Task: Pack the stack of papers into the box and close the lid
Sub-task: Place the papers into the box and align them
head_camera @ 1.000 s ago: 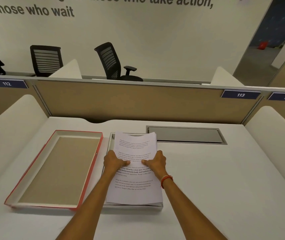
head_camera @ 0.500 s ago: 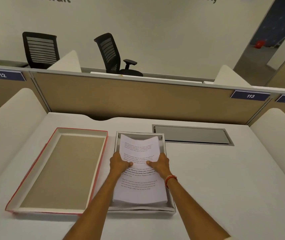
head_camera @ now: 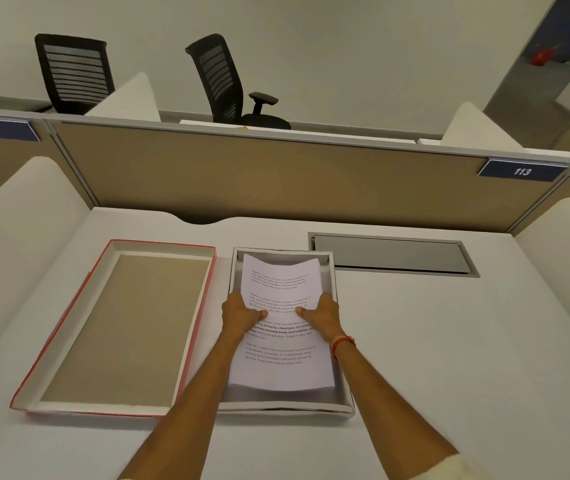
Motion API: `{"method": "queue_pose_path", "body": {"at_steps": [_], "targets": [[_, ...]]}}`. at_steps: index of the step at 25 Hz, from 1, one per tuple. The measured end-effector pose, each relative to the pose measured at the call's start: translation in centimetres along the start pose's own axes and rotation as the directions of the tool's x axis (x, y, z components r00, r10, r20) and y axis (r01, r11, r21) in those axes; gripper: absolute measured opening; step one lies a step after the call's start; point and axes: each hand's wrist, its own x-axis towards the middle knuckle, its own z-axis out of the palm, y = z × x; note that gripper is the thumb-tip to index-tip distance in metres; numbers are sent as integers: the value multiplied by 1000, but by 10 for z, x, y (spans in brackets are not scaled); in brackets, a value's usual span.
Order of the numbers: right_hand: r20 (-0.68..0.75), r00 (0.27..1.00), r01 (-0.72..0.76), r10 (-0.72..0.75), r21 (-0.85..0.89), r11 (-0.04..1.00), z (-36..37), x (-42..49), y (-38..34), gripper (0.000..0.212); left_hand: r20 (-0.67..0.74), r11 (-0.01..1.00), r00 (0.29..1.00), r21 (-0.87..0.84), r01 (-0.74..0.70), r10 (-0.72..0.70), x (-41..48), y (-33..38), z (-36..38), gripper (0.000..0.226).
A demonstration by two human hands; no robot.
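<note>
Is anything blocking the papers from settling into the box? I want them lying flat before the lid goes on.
Nothing visible: the papers, held by left hand and right hand, sit inside the box.

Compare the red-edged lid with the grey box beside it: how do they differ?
The lid has a red outer edge and lies empty, open side up; the box is grey and has the stack of papers in it. The lid looks wider than the box. Both are shallow rectangular trays on the desk.

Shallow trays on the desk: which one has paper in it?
The grey-walled tray on the right; the red-edged tray beside it shows only bare brown board.
</note>
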Motion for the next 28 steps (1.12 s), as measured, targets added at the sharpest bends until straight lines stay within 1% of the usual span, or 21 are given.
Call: {"method": "queue_pose_path", "body": {"at_steps": [7, 14, 20, 23, 28], "targets": [[1, 1000, -17, 17, 19, 1000, 1, 3, 5, 55, 3, 1000, 1000, -26, 2, -2, 2, -7, 7, 46], [26, 1000, 1, -4, 88, 996, 1, 4, 12, 53, 1, 999, 1000, -34, -8, 8, 9, -13, 7, 52], [51, 999, 6, -9, 63, 998, 0, 1, 19, 51, -25, 999, 999, -16, -36, 36, 7, -19, 11, 56], [-12, 1000, 15, -14, 81, 997, 5, 0, 19, 52, -52, 999, 998, -20, -44, 43, 4, -20, 12, 56], [-136, 987, 106, -89, 124, 987, 14, -11, 24, 53, -107, 998, 993, -40, -58, 53, -2, -28, 15, 59]]}}
